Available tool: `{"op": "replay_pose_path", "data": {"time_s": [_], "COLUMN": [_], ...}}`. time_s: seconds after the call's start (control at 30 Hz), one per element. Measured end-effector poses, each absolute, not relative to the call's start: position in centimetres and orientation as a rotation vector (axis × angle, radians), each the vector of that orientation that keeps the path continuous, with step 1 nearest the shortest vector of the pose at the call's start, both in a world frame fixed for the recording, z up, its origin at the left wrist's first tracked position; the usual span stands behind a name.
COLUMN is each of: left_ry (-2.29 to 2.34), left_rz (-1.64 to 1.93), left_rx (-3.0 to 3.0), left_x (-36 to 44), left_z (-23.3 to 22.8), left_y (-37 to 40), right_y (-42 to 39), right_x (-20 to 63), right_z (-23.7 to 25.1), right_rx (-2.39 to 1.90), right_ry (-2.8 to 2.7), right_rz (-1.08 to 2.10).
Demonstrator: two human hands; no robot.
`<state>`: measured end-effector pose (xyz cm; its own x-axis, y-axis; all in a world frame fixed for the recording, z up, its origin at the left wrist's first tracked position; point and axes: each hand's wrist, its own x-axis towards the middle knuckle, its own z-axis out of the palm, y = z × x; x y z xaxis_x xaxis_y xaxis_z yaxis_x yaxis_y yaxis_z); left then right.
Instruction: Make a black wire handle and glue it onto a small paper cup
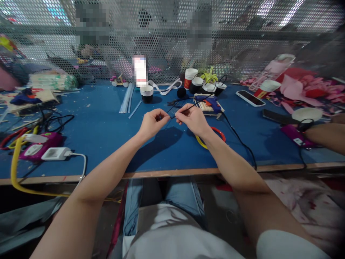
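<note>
My left hand [152,122] and my right hand [192,117] meet above the blue tabletop, each with thumb and forefinger pinched. Between them runs a thin black cord [201,102]; one length slants up and right past my right hand, and another thin dark length rises from beside my left fingertips. Whether this is wire or string I cannot tell. Just behind the hands lie a small dark tool [174,104], a black ball [181,92] and a blue glue gun [212,103] on a stand of wooden sticks. Red and yellow rings [219,133] lie partly under my right forearm.
Clear glue sticks [126,99], a black-and-white cup [147,95] and more cups [196,84] stand behind. A cable [239,138] crosses at right. A purple power strip [43,145] sits left. Another person's arm [327,133] reaches in from the right, near a phone [250,98].
</note>
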<state>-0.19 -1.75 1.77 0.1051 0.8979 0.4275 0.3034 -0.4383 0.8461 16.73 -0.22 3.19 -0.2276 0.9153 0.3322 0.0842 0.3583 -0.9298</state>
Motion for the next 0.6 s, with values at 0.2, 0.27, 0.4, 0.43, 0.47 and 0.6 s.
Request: {"op": "replay_pose_path", "data": {"time_s": [0.2,0.27,0.4,0.43,0.47,0.6], "left_ry": [1.157,1.129,1.066,1.054,1.044,1.047], "left_rz": [1.305,1.291,1.264,1.255,1.249,1.256], "left_rx": [1.824,1.742,1.603,1.583,1.571,1.609], "left_x": [0.28,0.36,0.40,0.37,0.32,-0.08], "left_z": [1.78,1.74,1.74,1.77,1.80,1.89], "left_y": [-2.28,-2.25,-2.09,-2.05,-1.99,-1.64], "right_y": [-0.60,-0.42,-0.07,-0.03,-0.01,0.04], "right_x": [16.22,16.18,16.30,16.35,16.41,16.65], "right_z": [3.28,3.17,3.18,3.23,3.29,3.36], "right_rx": [-0.931,-0.889,-0.815,-0.805,-0.797,-0.807], "right_ry": [-1.505,-1.421,-1.282,-1.272,-1.271,-1.322], "right_rz": [0.926,1.023,1.307,1.360,1.403,1.424]}}
